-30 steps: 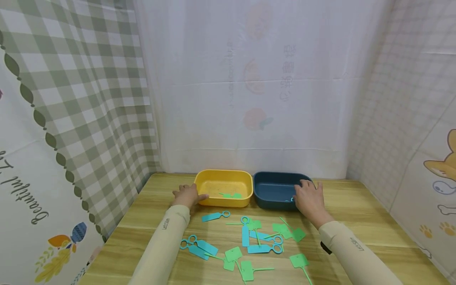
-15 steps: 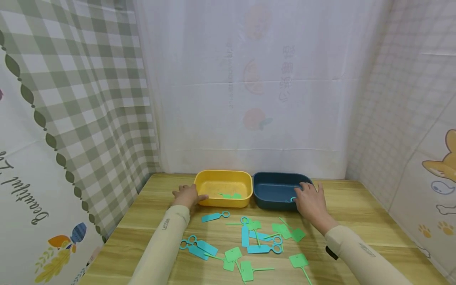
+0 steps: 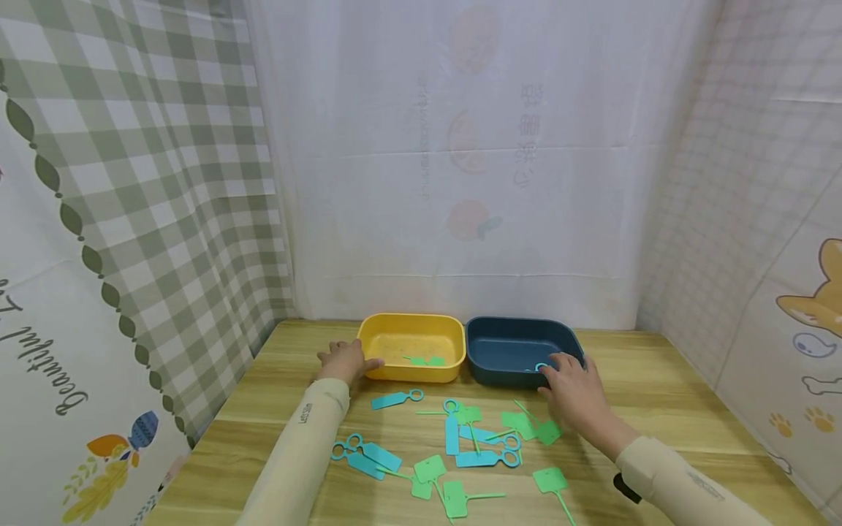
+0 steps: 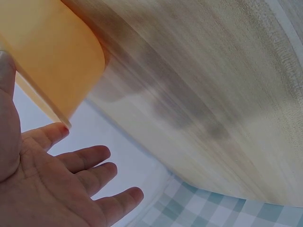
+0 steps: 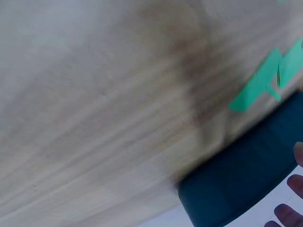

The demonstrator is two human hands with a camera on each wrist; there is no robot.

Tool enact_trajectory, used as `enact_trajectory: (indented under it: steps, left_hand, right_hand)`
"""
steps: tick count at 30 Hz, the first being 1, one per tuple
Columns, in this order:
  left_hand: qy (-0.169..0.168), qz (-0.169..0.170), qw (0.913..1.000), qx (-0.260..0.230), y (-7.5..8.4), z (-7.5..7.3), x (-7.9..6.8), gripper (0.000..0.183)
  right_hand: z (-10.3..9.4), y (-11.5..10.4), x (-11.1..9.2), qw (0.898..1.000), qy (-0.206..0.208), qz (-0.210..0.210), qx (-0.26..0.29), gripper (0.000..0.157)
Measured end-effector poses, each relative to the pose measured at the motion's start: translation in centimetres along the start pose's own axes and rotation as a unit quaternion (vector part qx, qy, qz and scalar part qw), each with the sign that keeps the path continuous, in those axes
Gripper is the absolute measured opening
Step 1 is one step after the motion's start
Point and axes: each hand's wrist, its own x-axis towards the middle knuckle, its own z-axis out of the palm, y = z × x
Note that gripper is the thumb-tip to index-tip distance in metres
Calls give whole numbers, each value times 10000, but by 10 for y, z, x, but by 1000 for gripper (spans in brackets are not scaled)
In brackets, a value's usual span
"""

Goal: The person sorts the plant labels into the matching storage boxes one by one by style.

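Note:
My left hand rests at the left rim of a yellow bin, fingers spread and fairly straight. In the left wrist view its index fingertip touches the bin's rim. Green tags lie inside that bin. Beside it stands a dark blue bin, where a light blue ring shows at the inner front. My right hand hovers by this bin's front right corner, fingers loosely bent, nothing seen in them. Below its fingertips lies a green tag.
Several light blue ring-ended tags and green long-stemmed tags are scattered over the wooden table, some overlapping in the middle. A white curtain hangs behind the bins. Checked cloth stands at the left.
My right hand has drawn back from over the dark blue bin, toward me and slightly right, lower in the view. The left hand and the tags have stayed in place.

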Motion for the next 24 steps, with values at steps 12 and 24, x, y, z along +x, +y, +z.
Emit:
enact_trajectory:
  steps: [12, 24]
  left_hand:
    - [91, 7, 10000, 12, -1, 1, 4, 78]
    - [128, -7, 9999, -45, 0, 1, 1, 73]
  right_hand:
    - [-6, -12, -23, 9945, -1025, -209, 97, 44]
    - [-6, -12, -37, 9806, -1915, 234, 342, 54]
